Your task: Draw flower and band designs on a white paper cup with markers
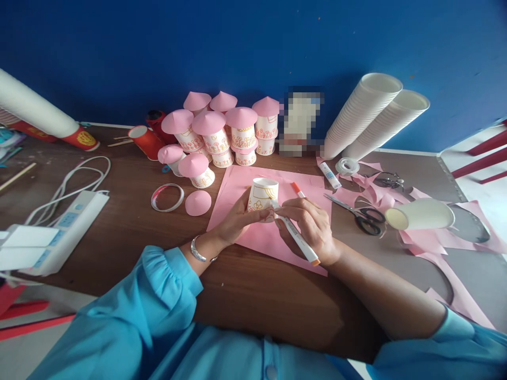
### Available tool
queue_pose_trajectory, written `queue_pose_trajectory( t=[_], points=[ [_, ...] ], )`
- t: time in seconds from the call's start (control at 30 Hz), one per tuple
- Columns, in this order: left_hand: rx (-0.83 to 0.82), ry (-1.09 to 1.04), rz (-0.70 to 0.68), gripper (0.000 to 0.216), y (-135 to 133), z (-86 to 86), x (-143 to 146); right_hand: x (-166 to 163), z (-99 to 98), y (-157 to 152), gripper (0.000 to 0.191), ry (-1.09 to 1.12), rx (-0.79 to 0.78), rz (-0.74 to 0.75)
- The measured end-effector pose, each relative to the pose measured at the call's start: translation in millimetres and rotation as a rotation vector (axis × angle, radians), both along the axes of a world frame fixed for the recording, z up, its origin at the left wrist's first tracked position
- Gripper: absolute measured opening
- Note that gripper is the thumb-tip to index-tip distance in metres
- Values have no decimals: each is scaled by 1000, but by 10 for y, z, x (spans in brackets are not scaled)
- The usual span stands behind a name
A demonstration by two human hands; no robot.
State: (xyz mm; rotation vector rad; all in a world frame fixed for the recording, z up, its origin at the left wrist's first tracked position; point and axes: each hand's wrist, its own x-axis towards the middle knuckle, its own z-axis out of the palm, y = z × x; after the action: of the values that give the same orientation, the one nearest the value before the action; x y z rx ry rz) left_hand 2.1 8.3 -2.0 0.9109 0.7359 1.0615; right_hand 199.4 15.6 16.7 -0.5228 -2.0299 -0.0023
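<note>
My left hand (pixel 242 217) is wrapped round a white paper cup (pixel 261 196) that carries yellow-orange drawn lines and a flower. Its fingers are partly hidden behind the cup. Between the fingers of my right hand (pixel 311 226) is a white marker pen (pixel 298 238) with an orange end, its tip at the cup's side. Under both hands lies pink paper (pixel 293 258). Another marker with a red-orange end (pixel 297 189) rests on the paper just beyond my right hand.
Decorated cups with pink cone roofs (pixel 209 122) stand at the back. A loose pink cone (pixel 198 203) and a tape roll (pixel 167 198) lie left. Scissors (pixel 366 219), a glue stick (pixel 330 175), pink scraps and tall cup stacks (pixel 358 113) are right; a power strip (pixel 73 227) is far left.
</note>
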Motion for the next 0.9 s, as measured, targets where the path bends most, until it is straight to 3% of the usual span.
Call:
queue_pose_trajectory(
  t=[0.4,0.9],
  points=[
    [40,53,-17,44,-11,-46,-17,-6,44,-35,25,15,22,26],
    [140,136,-20,49,-6,16,24,-1,3,-18,22,-25,43,-49]
  ],
)
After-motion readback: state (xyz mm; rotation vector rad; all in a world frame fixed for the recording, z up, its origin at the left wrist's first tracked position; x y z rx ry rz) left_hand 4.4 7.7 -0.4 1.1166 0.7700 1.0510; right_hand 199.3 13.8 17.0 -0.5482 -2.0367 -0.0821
